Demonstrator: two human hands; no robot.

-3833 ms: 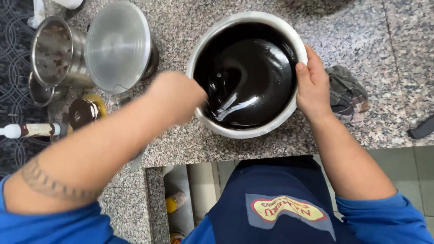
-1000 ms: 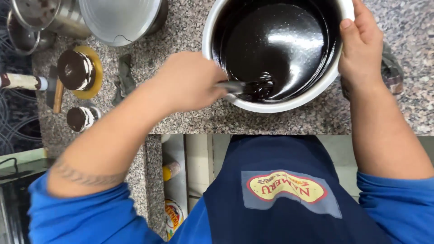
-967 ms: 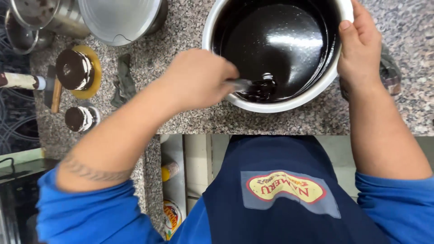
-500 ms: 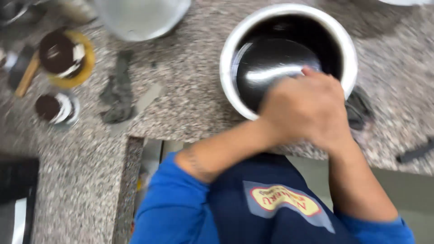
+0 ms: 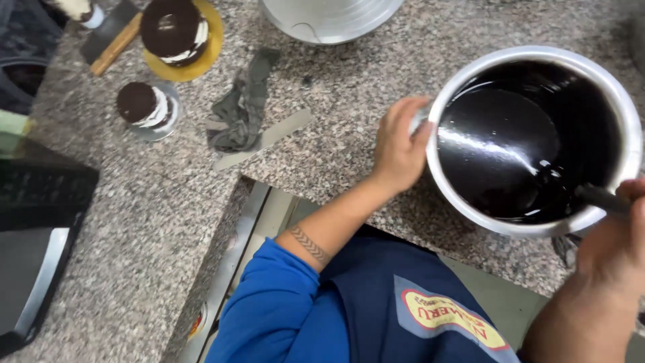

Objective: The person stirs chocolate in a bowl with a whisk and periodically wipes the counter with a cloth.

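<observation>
Metal pot (image 5: pixel 531 64) of dark glossy liquid sits on granite counter (image 5: pixel 322 128), between 2 hands. Left hand (image 5: pixel 398 144) braces its left wall; right hand (image 5: pixel 615 245) clamps utensil handle (image 5: pixel 601 198), angled inward from lower right rim.

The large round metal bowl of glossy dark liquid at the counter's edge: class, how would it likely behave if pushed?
The large round metal bowl probably feels heavy, being well filled. Its glossy dark liquid would likely slosh. Overhanging the speckled granite counter, it might tip, which may be why the left hand steadies it.
</observation>
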